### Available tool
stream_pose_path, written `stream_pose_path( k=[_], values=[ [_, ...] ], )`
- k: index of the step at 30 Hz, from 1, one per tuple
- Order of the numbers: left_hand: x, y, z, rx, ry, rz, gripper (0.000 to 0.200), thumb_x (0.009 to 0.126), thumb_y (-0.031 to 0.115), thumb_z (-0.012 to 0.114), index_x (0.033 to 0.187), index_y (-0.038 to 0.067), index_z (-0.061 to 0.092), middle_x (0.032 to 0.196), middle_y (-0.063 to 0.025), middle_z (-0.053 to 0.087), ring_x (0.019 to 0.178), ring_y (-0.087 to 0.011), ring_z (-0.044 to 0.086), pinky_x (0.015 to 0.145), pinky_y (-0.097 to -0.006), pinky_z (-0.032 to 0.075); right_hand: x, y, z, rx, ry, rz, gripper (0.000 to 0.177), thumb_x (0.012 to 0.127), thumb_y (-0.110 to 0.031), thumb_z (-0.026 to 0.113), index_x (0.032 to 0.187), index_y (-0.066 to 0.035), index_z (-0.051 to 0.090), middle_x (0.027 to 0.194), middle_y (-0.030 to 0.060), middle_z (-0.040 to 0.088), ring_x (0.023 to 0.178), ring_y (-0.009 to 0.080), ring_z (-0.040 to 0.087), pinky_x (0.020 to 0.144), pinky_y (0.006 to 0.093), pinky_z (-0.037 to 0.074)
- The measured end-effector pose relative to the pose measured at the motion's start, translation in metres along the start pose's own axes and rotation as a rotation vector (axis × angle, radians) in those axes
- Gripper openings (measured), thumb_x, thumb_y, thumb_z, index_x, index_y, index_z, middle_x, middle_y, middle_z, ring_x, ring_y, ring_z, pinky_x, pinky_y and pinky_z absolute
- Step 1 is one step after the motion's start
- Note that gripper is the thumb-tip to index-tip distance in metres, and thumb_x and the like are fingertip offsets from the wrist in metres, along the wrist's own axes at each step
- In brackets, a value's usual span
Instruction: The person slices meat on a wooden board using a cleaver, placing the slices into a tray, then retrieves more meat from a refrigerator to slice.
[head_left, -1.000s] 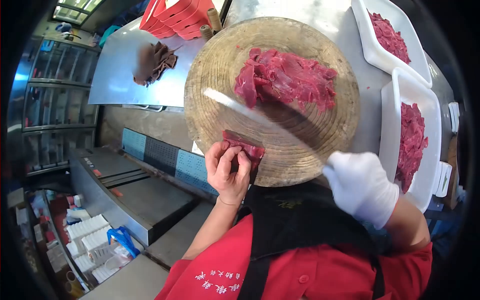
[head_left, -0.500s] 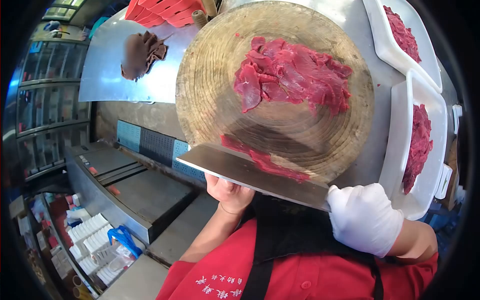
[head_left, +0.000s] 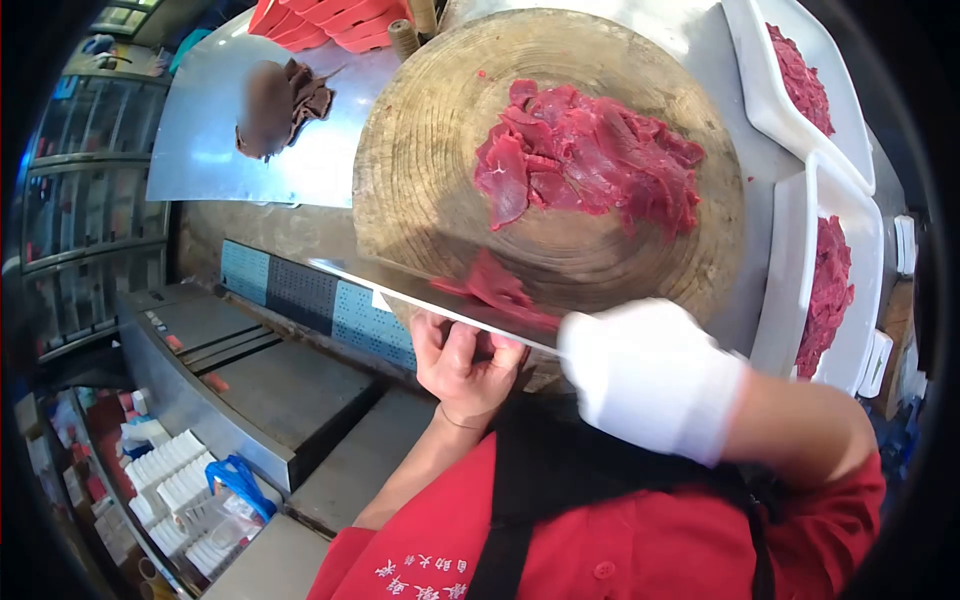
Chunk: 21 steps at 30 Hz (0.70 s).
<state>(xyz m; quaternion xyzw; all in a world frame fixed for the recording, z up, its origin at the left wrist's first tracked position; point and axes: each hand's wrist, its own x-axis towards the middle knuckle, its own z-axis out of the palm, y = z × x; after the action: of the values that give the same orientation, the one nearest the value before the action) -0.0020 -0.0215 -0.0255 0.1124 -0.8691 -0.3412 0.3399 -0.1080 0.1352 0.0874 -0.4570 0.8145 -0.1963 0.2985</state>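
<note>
A round wooden chopping block (head_left: 430, 170) carries a heap of sliced raw red meat (head_left: 590, 160) at its middle. At the block's near edge lies a small piece of red meat (head_left: 495, 290). My left hand (head_left: 465, 365), bare, sits at that near edge with its fingers bent just under a cleaver blade (head_left: 400, 290); whether they press the meat is hidden. My right hand (head_left: 650, 375), in a white glove, grips the cleaver's handle, with the flat blade lying across the near piece and pointing left.
Two white trays (head_left: 790, 270) (head_left: 765, 95) holding sliced meat stand at the right. A steel tray (head_left: 200, 150) with brown pieces lies at the left, red containers (head_left: 335, 20) behind it. Below the counter are steel equipment and stacked white boxes (head_left: 170, 475).
The cleaver has moved up from the block's near rim and now lies across the small meat piece. My gloved right hand moved left and up. My left hand stays at the edge.
</note>
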Motion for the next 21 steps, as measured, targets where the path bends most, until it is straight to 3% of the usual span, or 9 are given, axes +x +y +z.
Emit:
stream_pose_path(
  k=[1,4,6,8,10,13,16,20,21],
  values=[
    [0.001,-0.001,0.002,-0.004,0.003,0.055,0.023,0.063,0.0,0.076,0.084,0.002,0.067,0.093,-0.0112,0.058,0.077,-0.0231,0.057,0.065,-0.0309,0.049,0.011,0.002,0.006,0.045,0.164,-0.166,0.016,0.075,-0.014,0.06,0.08,0.0,0.055,0.062,0.0169,0.059,0.057,0.0355,0.062,0.052,0.0444,0.049],
    [-0.004,-0.001,0.002,-0.02,-0.005,0.057,0.028,0.063,-0.002,0.076,0.089,0.001,0.068,0.099,-0.0127,0.058,0.083,-0.0253,0.06,0.071,-0.0324,0.051,0.009,-0.002,0.013,-0.003,0.25,-0.178,0.016,0.077,-0.015,0.059,0.081,0.0,0.054,0.062,0.0163,0.059,0.055,0.0343,0.062,0.05,0.0434,0.049],
    [-0.005,-0.001,-0.001,0.014,0.017,0.082,0.032,0.064,-0.002,0.077,0.094,0.0,0.069,0.102,-0.0133,0.058,0.087,-0.0265,0.061,0.076,-0.0334,0.051,-0.014,-0.009,0.015,-0.06,0.154,-0.029,0.015,0.081,-0.017,0.057,0.079,-0.003,0.063,0.067,0.0152,0.064,0.062,0.0321,0.067,0.058,0.0421,0.053],
    [-0.009,0.001,0.002,-0.061,0.057,-0.005,0.027,0.069,0.002,0.08,0.094,0.003,0.069,0.102,-0.0116,0.057,0.092,-0.0253,0.058,0.081,-0.0337,0.047,-0.044,-0.003,0.008,-0.162,-0.021,0.091,0.014,0.081,-0.015,0.057,0.08,-0.001,0.062,0.068,0.019,0.066,0.06,0.0345,0.067,0.057,0.0429,0.054],
    [-0.015,-0.002,0.001,-0.01,0.042,0.015,0.025,0.071,0.0,0.077,0.095,0.003,0.069,0.104,-0.0124,0.056,0.094,-0.0252,0.058,0.082,-0.033,0.047,-0.061,0.019,-0.007,-0.183,-0.048,0.159,0.012,0.079,-0.011,0.058,0.08,0.0,0.061,0.065,0.0204,0.064,0.06,0.0363,0.066,0.057,0.0435,0.054],
    [-0.016,0.006,0.0,-0.035,0.056,0.011,0.022,0.075,-0.003,0.074,0.095,0.003,0.069,0.105,-0.0127,0.056,0.096,-0.024,0.058,0.083,-0.0322,0.047,-0.065,0.031,-0.003,-0.239,0.31,0.245,0.004,0.076,-0.005,0.058,0.077,-0.001,0.059,0.062,0.0202,0.062,0.059,0.0373,0.065,0.057,0.0447,0.053],
    [-0.019,0.005,-0.001,-0.023,0.06,0.01,0.024,0.075,-0.003,0.075,0.097,0.003,0.069,0.107,-0.0126,0.056,0.096,-0.0246,0.059,0.083,-0.0326,0.047,-0.071,0.022,-0.006,-0.113,0.394,0.14,0.002,0.075,-0.005,0.057,0.075,-0.003,0.058,0.06,0.0191,0.06,0.057,0.0377,0.064,0.055,0.0458,0.051],
    [-0.019,-0.001,0.002,-0.017,0.072,0.066,0.025,0.073,0.0,0.077,0.096,0.003,0.069,0.11,-0.0138,0.057,0.098,-0.0271,0.059,0.084,-0.0341,0.047,-0.088,0.011,0.004,-0.061,0.147,0.102,0.006,0.072,-0.009,0.058,0.073,-0.004,0.056,0.062,0.0179,0.06,0.058,0.0371,0.064,0.054,0.0467,0.051],
    [-0.022,-0.004,0.002,0.015,0.077,0.056,0.025,0.072,0.005,0.078,0.095,0.003,0.068,0.105,-0.0131,0.06,0.095,-0.0281,0.06,0.083,-0.0344,0.047,-0.092,0.01,0.006,-0.082,0.108,0.104,0.008,0.07,-0.01,0.06,0.071,-0.004,0.055,0.059,0.0165,0.058,0.055,0.0344,0.063,0.049,0.0459,0.048]
  ],
)
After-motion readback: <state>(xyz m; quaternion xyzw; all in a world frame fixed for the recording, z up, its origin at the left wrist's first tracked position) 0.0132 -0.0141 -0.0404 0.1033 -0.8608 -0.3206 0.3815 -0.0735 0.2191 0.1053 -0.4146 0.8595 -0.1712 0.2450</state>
